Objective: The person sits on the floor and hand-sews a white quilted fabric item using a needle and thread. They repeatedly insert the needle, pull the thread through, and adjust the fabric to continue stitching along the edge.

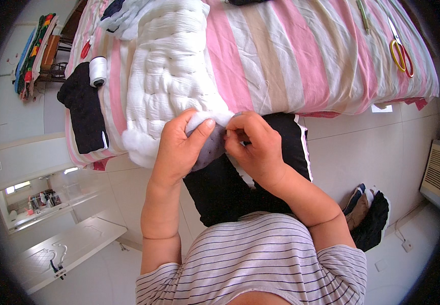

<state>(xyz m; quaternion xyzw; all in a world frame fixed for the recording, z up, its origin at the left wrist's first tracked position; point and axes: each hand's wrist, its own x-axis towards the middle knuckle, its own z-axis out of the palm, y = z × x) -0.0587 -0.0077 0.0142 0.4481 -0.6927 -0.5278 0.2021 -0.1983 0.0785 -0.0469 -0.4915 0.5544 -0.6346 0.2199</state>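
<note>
A white quilted piece (pixel 170 72), stitched in short rows, stretches from the bed's edge towards my lap. Its near end is turned up, showing grey fabric (pixel 209 146) and a fluffy white wadding edge (pixel 142 146). My left hand (pixel 183 141) grips this end, thumb on top by the white roll of padding. At the right corner of the same end, the thumb and forefinger of my right hand (pixel 252 139) are pinched together. Whether a needle sits between those fingertips is too small to tell. A band is visible on one right finger.
The pink-striped bedcover (pixel 281 57) carries a white thread cone (pixel 98 71), folded black cloth (pixel 84 110), a red-handled tool (pixel 86 49), scissors (pixel 401 53) and a thin green tool (pixel 363 17). Dark fabric items (pixel 368 217) stand by the floor at right.
</note>
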